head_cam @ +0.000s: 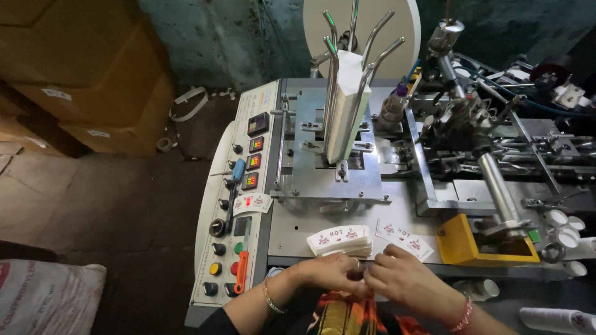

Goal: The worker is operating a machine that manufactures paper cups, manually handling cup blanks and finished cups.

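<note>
left hand (329,272): mine, gold bangle on the wrist, fingers curled in at the near edge of the bench (298,236), just below the stack of printed blanks (340,241); thumb and forefinger look pinched on something small and dark, can't tell what.
right hand (406,280): mine, pink bead bracelet, fingers bent and touching the left hand's fingertips; knuckles hide the tips, so the grip itself is not readable.
stack of printed blanks: fan-shaped white paper pieces with red print, lying flat on the bench plate, touching or just above my left hand.
loose blanks (405,237): 2 or so spread flat to the right of the stack, just above my right hand.
feeder rack (347,105): upright white blank pile held between bent steel rods, well behind the stack.
control panel (239,205): left of the plate, buttons and red displays, 1 blank lying on it.
yellow guard (462,242): right of the loose blanks.
doing it well: I judge it pays to square the edges before lifting, pinch lightly so the paper doesn't crease, keep sleeves clear of the rollers.
</note>
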